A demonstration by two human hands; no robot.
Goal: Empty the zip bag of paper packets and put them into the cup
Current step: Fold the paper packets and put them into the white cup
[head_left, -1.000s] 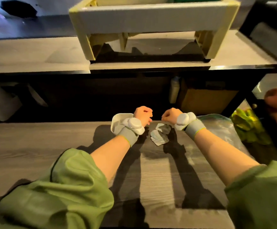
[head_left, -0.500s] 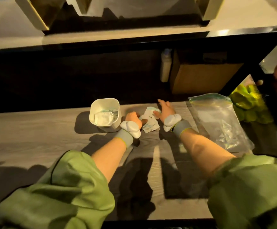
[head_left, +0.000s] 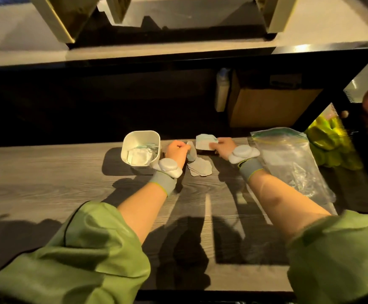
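The left hand (head_left: 177, 150) is located just right of the cup (head_left: 124, 150), with the fingers curled and pinching one paper packet (head_left: 191, 152), which stands on edge above the table (head_left: 47, 172). The right hand (head_left: 223, 146) has thumb and fingers closed on a second packet (head_left: 205, 141), held roughly flat and raised clear of the table surface. Between and slightly nearer than the two hands, a pile of packets (head_left: 200, 170) lies on the table, fanned and overlapping. The cup is white, square with rounded corners, and upright; a layer of packets (head_left: 139, 155) lies on its floor. The zip bag (head_left: 288, 154) lies flat on the table just right of the right wrist, with its sealed-strip end pointing away from the person. The bag is transparent and creased; whether any packet is left inside cannot be determined. Each wrist carries a grey band (head_left: 163, 181) with a white rounded device (head_left: 167, 166) on top. Both green sleeves (head_left: 90, 249) are pushed up the forearms. Beyond the table, a cardboard box (head_left: 273, 106) and a white bottle (head_left: 221, 93) stand in shadow under a shelf (head_left: 134, 55)
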